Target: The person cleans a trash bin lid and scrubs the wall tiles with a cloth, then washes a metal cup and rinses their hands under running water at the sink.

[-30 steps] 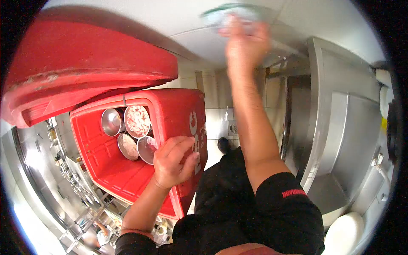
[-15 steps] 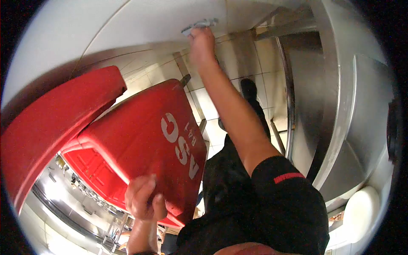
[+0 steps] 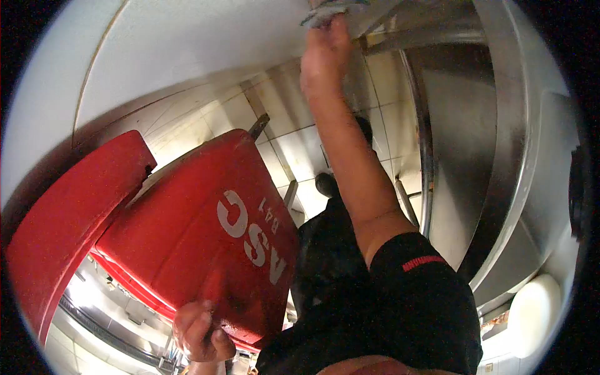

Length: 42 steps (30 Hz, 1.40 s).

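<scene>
My right hand (image 3: 326,53), arm stretched far forward, grips a greyish crumpled cloth (image 3: 331,11) at the white tiled wall (image 3: 206,44). The cloth's exact kind is hard to make out, and the top edge of the view cuts close to it. My left hand (image 3: 201,334) is low on the left, beside the lower side of a red plastic bin (image 3: 169,244) marked "ASC B41". Its fingers are loosely bent, thumb apart, with nothing visible in them. Whether it touches the bin I cannot tell.
A red lid-like panel (image 3: 81,219) stands along the bin's left side. Steel equipment (image 3: 465,156) with a metal pipe (image 3: 425,137) runs down the right. A round white object (image 3: 534,315) sits at lower right. Pale floor tiles (image 3: 294,147) show between bin and steel.
My right hand has moved up and to the right with the cloth along the wall. My left hand and the red bin appear lower in view, as the camera view has shifted.
</scene>
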{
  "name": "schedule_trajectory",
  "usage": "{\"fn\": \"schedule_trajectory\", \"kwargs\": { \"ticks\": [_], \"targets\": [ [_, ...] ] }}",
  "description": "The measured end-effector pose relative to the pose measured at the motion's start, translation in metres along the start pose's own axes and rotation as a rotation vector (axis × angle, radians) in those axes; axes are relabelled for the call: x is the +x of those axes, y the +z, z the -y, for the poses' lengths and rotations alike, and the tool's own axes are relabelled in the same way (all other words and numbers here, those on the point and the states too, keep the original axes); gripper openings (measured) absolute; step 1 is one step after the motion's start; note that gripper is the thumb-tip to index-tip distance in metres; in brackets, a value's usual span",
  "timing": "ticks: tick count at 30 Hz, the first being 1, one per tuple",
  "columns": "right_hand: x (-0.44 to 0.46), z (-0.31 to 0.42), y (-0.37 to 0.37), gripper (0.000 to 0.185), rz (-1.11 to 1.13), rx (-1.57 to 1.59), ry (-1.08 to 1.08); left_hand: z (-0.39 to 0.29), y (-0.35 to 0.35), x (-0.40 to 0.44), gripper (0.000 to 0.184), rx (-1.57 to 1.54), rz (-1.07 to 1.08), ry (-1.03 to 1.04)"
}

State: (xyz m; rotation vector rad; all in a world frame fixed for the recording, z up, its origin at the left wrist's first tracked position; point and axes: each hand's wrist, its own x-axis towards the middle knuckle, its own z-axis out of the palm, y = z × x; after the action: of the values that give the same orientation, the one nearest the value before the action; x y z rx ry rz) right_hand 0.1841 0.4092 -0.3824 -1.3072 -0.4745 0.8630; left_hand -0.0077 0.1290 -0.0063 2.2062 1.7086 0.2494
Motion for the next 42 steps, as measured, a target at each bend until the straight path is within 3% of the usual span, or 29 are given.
{"fn": "schedule_trajectory", "kwargs": {
  "ticks": [3,7,10,15,17,19,20,21,22,24,26,30,31,32,33,34,38,40,42],
  "targets": [
    [0.047,-0.056,-0.017,0.022,-0.08,-0.223,-0.025,-0.001,-0.001,-0.001,0.029,-0.047,0.013,-0.028],
    [0.104,-0.131,-0.077,0.023,0.175,-0.408,0.334,-0.004,0.002,-0.007,0.037,-0.07,-0.076,-0.082],
    [0.098,-0.112,-0.074,0.024,0.162,-0.428,0.195,-0.003,0.002,-0.005,0.037,-0.11,-0.08,-0.058],
    [0.09,-0.019,-0.062,0.027,-0.027,-0.303,-0.184,0.004,0.001,-0.017,0.036,-0.022,-0.09,-0.002],
    [0.119,-0.054,-0.073,0.028,-0.032,-0.555,-0.18,0.004,0.001,-0.022,0.036,-0.04,-0.085,-0.017],
    [0.155,-0.103,-0.1,0.03,0.225,-1.288,-0.185,0.004,0.001,-0.023,0.036,-0.054,-0.088,-0.035],
    [0.174,-0.126,-0.119,0.03,0.418,-1.777,-0.345,0.005,0.001,-0.023,0.035,-0.062,-0.098,-0.023],
    [0.182,-0.125,-0.122,0.031,0.418,-1.866,-0.47,0.006,0.004,-0.023,0.035,-0.07,-0.115,-0.009],
    [0.19,-0.123,-0.13,0.032,0.36,-1.805,-0.557,0.007,0.006,-0.023,0.035,-0.075,-0.132,0.0],
    [0.139,-0.057,-0.094,0.035,0.159,-0.997,-0.533,0.006,-0.001,-0.011,0.028,-0.114,-0.003,-0.004],
    [0.098,-0.037,-0.064,0.038,0.112,-0.624,-0.356,0.004,-0.01,-0.004,0.027,-0.124,0.075,-0.013],
    [0.127,-0.066,-0.054,0.042,0.43,-2.179,-0.234,0.003,-0.006,0.0,0.029,-0.15,0.027,0.012],
    [0.112,-0.078,-0.046,0.04,0.245,-1.94,-0.17,0.004,-0.005,0.0,0.03,-0.161,0.027,0.018],
    [0.078,-0.081,-0.025,0.039,-0.005,-0.994,-0.06,0.003,-0.006,0.001,0.029,-0.155,0.03,0.01],
    [0.042,-0.083,0.0,0.038,-0.178,-0.388,-0.009,0.001,-0.008,0.001,0.029,-0.147,0.035,0.001],
    [0.008,-0.083,0.021,0.036,-0.196,-0.168,0.089,0.0,-0.009,-0.002,0.028,-0.128,0.036,-0.01],
    [-0.078,-0.127,0.066,0.031,-0.17,0.173,0.554,0.007,-0.007,-0.027,0.033,-0.087,-0.031,-0.106],
    [-0.08,-0.16,0.066,0.029,-0.095,0.221,0.717,0.01,-0.046,-0.073,0.034,0.04,0.281,-0.685],
    [-0.068,-0.161,0.06,0.027,-0.03,0.311,0.771,0.004,-0.041,-0.06,0.038,0.111,0.214,-0.4]
  ]
}}
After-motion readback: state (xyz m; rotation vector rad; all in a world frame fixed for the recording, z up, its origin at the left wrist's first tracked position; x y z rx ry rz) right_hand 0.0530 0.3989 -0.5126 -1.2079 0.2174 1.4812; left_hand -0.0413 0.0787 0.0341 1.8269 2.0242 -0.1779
